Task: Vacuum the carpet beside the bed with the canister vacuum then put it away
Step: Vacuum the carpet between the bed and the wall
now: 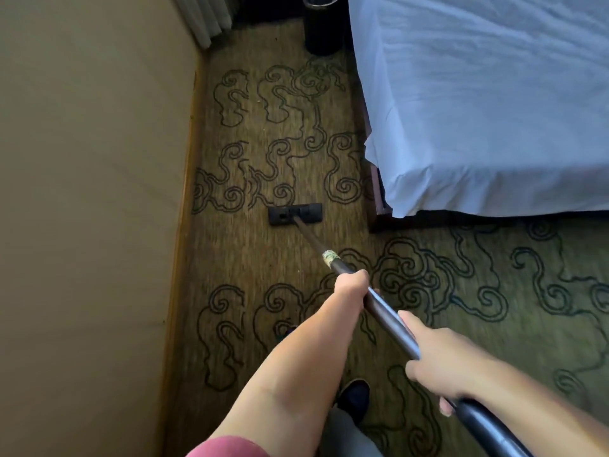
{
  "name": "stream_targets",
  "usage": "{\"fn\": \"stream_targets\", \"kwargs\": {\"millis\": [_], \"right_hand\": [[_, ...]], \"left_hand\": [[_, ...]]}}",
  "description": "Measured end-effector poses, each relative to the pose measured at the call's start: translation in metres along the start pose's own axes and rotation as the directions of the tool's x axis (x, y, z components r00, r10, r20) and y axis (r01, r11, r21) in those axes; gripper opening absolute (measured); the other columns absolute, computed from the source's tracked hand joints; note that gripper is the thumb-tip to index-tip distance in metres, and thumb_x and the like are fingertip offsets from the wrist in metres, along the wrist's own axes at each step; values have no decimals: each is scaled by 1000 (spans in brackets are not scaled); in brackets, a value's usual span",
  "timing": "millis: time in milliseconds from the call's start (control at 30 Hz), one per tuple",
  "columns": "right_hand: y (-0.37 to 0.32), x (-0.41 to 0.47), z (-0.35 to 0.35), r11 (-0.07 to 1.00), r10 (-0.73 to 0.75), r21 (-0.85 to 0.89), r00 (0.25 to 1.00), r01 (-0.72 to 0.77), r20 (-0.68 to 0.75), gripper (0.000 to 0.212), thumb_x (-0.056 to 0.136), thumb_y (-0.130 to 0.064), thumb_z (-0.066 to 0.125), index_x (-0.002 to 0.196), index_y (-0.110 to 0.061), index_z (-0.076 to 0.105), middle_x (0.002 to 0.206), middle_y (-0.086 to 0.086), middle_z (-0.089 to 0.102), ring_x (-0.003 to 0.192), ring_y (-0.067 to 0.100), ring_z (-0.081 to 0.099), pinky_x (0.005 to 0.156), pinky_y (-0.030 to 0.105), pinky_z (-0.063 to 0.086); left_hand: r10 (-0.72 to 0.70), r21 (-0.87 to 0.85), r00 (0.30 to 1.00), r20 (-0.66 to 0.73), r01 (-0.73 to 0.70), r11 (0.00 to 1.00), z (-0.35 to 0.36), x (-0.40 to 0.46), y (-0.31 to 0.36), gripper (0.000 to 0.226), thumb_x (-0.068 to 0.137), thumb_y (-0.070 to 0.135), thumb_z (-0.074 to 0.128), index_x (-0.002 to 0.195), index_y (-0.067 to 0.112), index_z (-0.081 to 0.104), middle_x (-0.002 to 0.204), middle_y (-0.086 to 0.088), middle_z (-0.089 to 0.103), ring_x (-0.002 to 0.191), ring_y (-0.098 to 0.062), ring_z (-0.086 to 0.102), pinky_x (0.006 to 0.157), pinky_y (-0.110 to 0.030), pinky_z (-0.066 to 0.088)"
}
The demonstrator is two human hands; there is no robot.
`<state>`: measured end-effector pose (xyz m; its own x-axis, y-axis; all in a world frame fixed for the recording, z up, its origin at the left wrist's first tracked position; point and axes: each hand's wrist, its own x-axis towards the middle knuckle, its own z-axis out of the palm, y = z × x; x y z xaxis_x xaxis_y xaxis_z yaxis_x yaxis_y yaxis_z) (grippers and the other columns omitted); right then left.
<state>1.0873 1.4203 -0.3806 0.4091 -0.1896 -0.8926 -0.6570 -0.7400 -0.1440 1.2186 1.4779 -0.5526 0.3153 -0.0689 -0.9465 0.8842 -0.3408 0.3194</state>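
A dark vacuum wand [385,310] runs from the lower right up to a flat black floor head [295,214] that lies on the patterned olive carpet [263,153] between the wall and the bed. My left hand [351,286] is closed around the wand's middle. My right hand [441,361] grips the wand lower down, where it joins the dark hose [487,427]. A pale taped band [330,258] rings the wand above my left hand. The canister itself is out of view.
A bed with a white sheet [478,103] fills the upper right, its corner overhanging the carpet. A beige wall [85,192] with a wooden skirting board bounds the left. A black cylindrical bin [321,31] stands at the far end. My dark shoe [354,397] is below.
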Motion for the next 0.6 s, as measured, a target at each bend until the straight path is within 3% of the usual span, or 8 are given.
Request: {"fn": "stream_targets", "kwargs": {"millis": [100, 167, 233, 300, 400, 433, 500, 600], "right_hand": [[4, -18, 13, 1000, 3, -5, 1000, -3, 20, 90, 83, -27, 51, 157, -46, 2, 109, 0, 65, 48, 11, 71, 64, 28, 62], [5, -22, 19, 1000, -7, -7, 999, 7, 37, 89, 84, -25, 49, 156, -45, 2, 105, 0, 64, 47, 12, 71, 59, 26, 61], [4, -37, 27, 1000, 8, 9, 999, -8, 40, 88, 84, -24, 49, 156, -45, 2, 100, -1, 63, 47, 14, 71, 56, 26, 61], [1, -50, 38, 1000, 12, 13, 999, -12, 41, 87, 84, -23, 50, 155, -44, 5, 97, 0, 64, 49, 16, 72, 58, 30, 63], [-1, -67, 58, 1000, 18, -20, 999, -18, 36, 86, 83, -24, 51, 154, -44, 8, 92, -1, 66, 48, 14, 72, 60, 32, 64], [1, -69, 62, 999, 34, -5, 999, -34, 34, 85, 83, -24, 51, 154, -44, 8, 92, -1, 65, 48, 14, 72, 59, 31, 63], [8, -84, 82, 1000, 31, 1, 998, -31, 50, 85, 83, -24, 51, 154, -44, 8, 94, 0, 62, 48, 15, 72, 56, 31, 63], [24, -102, 107, 999, 34, -18, 998, -34, 49, 82, 84, -24, 52, 152, -42, 11, 97, 0, 61, 48, 15, 71, 56, 31, 63]], "left_hand": [[-23, 9, 1000, -11, 23, 1000, -6, -14, -23, 33, 92, 11, 51, 121, -2, 56, 56, -12, 64, 51, -26, 64, 81, -48, 63], [-45, 26, 999, -3, 45, 999, -8, -18, -30, 28, 94, 13, 51, 119, 0, 54, 47, -10, 64, 47, -26, 64, 71, -41, 64], [-57, 33, 998, -1, 57, 998, -14, -32, -40, 24, 95, 13, 51, 116, 2, 52, 61, -12, 67, 49, -26, 66, 60, -35, 62], [-63, 46, 998, 11, 63, 997, -20, -40, -51, 21, 96, 13, 51, 115, 3, 51, 73, -14, 66, 58, -28, 71, 65, -40, 62], [-73, 55, 997, 18, 72, 996, -27, -48, -74, 30, 97, 12, 51, 124, 0, 52, 57, -12, 66, 37, -22, 65, 54, -34, 59], [-83, 59, 996, 19, 82, 995, -27, -49, -80, 34, 96, 11, 51, 128, -2, 51, 47, -11, 63, 31, -21, 61, 55, -34, 59], [-86, 52, 996, 26, 84, 995, -27, -55, -103, 39, 94, 9, 50, 131, -4, 51, 37, -10, 58, 30, -22, 59, 69, -42, 63], [-90, 39, 996, 13, 90, 995, -24, -67, -137, 41, 93, 10, 50, 131, -4, 54, 59, -13, 66, 35, -23, 60, 81, -49, 63]]}}
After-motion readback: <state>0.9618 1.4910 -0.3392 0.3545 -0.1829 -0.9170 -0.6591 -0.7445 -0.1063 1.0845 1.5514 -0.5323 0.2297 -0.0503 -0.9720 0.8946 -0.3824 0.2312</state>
